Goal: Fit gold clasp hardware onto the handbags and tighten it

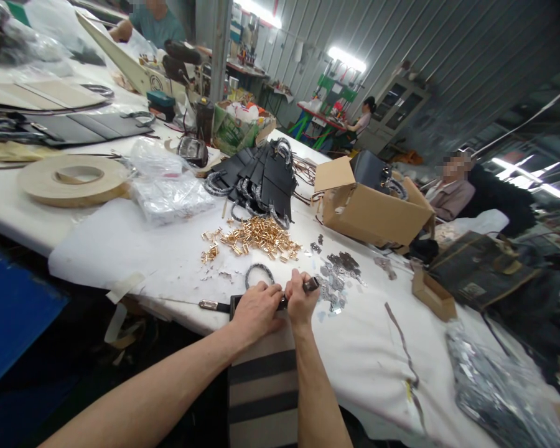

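My right hand is closed around a short dark tool with a round end, whose kind I cannot make out. Close beside it, my left hand has its fingers bent over a black bag piece at the table edge and holds it down. A ring-shaped handle in clear wrapping stands up behind the left fingers. To the left sticks out a dark strap with a metal end. Below my hands hangs a striped panel. The spot where the tool meets the piece is hidden by my fingers.
Behind my hands lie a pile of gold metal fittings and small silver plates. Black bag pieces, a cardboard box, a tape roll and plastic bags stand farther back. Several people sit in the background.
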`<action>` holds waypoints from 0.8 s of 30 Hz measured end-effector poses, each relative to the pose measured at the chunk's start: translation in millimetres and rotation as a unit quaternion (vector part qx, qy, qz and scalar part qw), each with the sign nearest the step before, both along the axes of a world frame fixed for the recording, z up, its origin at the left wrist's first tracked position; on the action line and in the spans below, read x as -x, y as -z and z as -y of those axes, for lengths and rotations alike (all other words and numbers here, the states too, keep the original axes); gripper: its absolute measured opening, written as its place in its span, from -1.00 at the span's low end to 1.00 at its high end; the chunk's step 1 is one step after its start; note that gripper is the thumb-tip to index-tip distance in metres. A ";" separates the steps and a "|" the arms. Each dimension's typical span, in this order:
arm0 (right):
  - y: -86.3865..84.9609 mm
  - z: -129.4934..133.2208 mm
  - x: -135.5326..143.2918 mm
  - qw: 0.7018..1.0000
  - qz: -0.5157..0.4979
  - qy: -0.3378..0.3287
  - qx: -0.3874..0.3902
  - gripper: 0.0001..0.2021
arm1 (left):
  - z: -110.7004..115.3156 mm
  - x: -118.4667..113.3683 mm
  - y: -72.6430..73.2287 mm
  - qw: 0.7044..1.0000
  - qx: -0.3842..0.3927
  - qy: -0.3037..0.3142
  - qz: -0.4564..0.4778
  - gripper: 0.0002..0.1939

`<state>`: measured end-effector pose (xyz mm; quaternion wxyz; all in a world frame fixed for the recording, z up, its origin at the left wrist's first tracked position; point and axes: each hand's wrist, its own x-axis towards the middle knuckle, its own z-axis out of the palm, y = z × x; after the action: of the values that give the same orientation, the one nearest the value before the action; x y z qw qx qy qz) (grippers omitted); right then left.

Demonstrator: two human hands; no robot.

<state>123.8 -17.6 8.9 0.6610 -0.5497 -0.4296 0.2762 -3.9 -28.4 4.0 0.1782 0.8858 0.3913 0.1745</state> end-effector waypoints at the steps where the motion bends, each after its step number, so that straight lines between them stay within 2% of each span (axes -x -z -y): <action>1: -1.2 3.0 0.3 1.000 -0.004 0.000 -0.007 -0.50 | 0.2 0.3 -0.2 1.000 -0.002 0.001 -0.001 -0.47; 6: -15.1 13.3 -1.6 0.992 -0.077 -0.015 -0.099 -0.51 | 1.3 -0.3 1.0 1.000 -0.010 0.001 0.009 -0.45; 8: -14.3 16.1 -1.2 0.989 -0.070 -0.004 -0.129 -0.52 | 1.4 -0.8 2.0 1.000 -0.013 -0.001 0.011 -0.44; 12: 3.6 19.7 4.0 0.997 0.017 0.025 -0.067 -0.51 | 1.3 -0.6 3.3 1.000 -0.005 0.002 0.006 -0.54; 14: 10.0 20.8 5.1 0.998 0.020 0.030 -0.046 -0.52 | 1.3 -0.3 3.4 1.000 -0.005 0.003 0.001 -0.56; 20: 7.0 22.2 1.6 0.994 -0.037 0.026 -0.103 -0.52 | 2.7 1.1 1.5 1.000 -0.013 -0.002 0.005 -0.50; 24: 13.6 20.5 7.0 0.998 0.011 0.027 -0.055 -0.51 | 4.2 1.9 -1.3 1.000 -0.006 0.004 0.007 -0.59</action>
<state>116.7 -38.1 -4.7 0.6928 -0.5267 -0.4367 0.2278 -5.8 -32.6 5.3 0.1764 0.8872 0.3854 0.1823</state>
